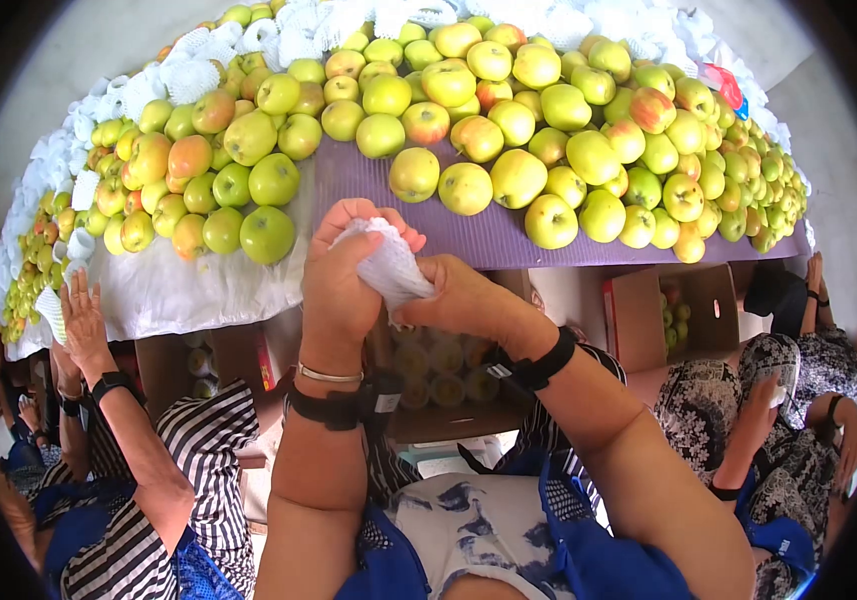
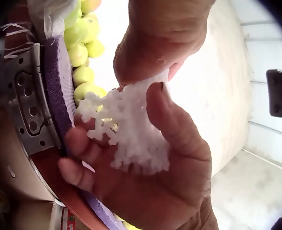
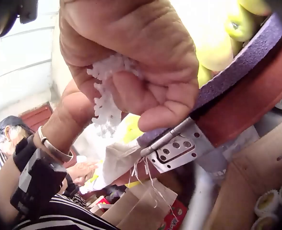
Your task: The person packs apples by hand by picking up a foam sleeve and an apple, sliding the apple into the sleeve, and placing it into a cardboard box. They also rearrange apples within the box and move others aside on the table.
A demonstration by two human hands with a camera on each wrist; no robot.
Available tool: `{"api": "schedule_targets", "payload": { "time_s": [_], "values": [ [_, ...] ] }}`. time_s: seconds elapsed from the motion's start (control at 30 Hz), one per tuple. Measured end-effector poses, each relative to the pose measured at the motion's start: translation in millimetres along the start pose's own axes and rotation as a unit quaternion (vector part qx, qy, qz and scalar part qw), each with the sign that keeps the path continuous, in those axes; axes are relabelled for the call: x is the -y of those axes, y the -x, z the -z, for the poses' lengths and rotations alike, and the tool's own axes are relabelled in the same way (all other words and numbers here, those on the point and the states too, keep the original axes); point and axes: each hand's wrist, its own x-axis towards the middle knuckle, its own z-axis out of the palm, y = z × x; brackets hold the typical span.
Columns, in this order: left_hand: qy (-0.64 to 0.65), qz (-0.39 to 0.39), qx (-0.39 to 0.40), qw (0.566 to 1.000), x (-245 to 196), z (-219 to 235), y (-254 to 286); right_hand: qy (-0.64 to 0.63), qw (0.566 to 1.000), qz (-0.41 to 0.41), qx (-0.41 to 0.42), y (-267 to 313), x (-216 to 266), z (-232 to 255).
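Observation:
A white foam net sleeve point(image 1: 391, 268) is held between both hands above the table's front edge. My left hand point(image 1: 341, 285) curls its thumb and fingers round the upper part; in the left wrist view the net point(image 2: 136, 127) lies across the left palm point(image 2: 155, 177) under the thumb. My right hand point(image 1: 469, 300) pinches the lower end of the net. In the right wrist view the right hand's curled fingers point(image 3: 165, 103) press on the netting point(image 3: 107, 96). Whether anything is inside the net cannot be told.
Green-yellow apples point(image 1: 517, 178) are heaped on the purple-covered table point(image 1: 349, 180), with white foam nets point(image 1: 189, 80) behind. Below the edge stands a box point(image 1: 449, 425) of wrapped fruit. Other people sit at left and right; an open carton point(image 1: 639, 320) is at right.

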Motion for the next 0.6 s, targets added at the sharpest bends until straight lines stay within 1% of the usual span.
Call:
{"api": "schedule_targets", "payload": {
  "time_s": [0.07,0.1,0.2,0.27,0.3,0.4,0.5,0.53,0.57,0.6],
  "values": [
    [0.011,-0.005,-0.016,1.000,-3,-15,2,-0.066,0.997,0.008,-0.038,-1,-5,-2],
    [0.016,-0.011,-0.006,1.000,-3,-16,3,-0.099,0.993,0.012,-0.057,-2,-8,-4],
    [0.012,-0.037,0.022,0.999,-3,-18,7,-0.166,0.985,-0.048,0.012,0,-11,-7],
    [-0.014,-0.069,0.030,0.997,-6,-20,12,-0.116,0.992,0.049,-0.008,3,-13,-17],
    [-0.046,-0.089,0.018,0.995,-5,-24,15,-0.089,0.991,0.098,-0.017,3,-14,-22],
    [-0.060,-0.118,0.009,0.991,2,-18,20,0.060,0.988,0.112,-0.088,4,-16,-29],
    [-0.062,-0.156,-0.008,0.986,2,-36,35,0.116,0.959,0.199,-0.166,2,-19,-35],
    [-0.146,-0.214,0.022,0.966,8,-44,41,0.190,0.941,0.211,-0.184,0,-20,-29],
    [-0.228,-0.269,0.052,0.934,15,-53,48,0.262,0.918,0.221,-0.201,-3,-20,-20],
    [-0.307,-0.322,0.081,0.892,19,-60,54,0.334,0.889,0.229,-0.215,-4,-17,-15]
  ]
}}
